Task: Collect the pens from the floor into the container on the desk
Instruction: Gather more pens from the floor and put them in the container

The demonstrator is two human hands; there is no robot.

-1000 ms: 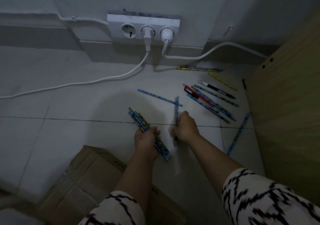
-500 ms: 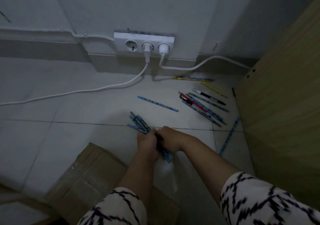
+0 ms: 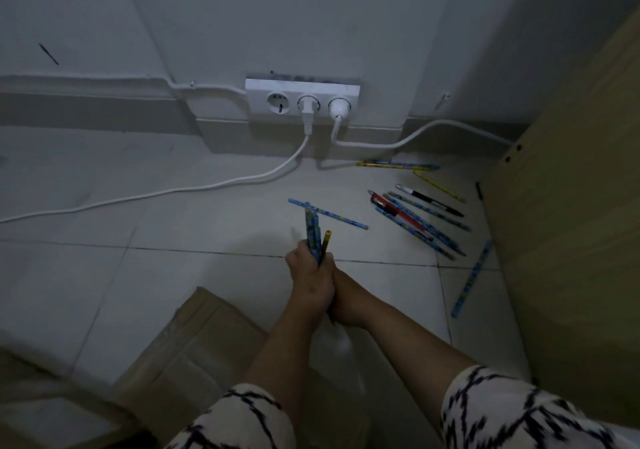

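Dim room, pale tiled floor with dark grout lines. Grey wall carries a triple socket strip; two white plugs seated, their cables trailing left and right across the floor. Wooden panel stands at right. Flattened cardboard lies at lower left.

Left hand and right hand are pressed together, both closed round a bundle of pens held upright above the floor. One blue pen lies just beyond the bundle. A loose group — blue, red, black — lies near the panel; two more by the skirting; a single blue one beside the panel.
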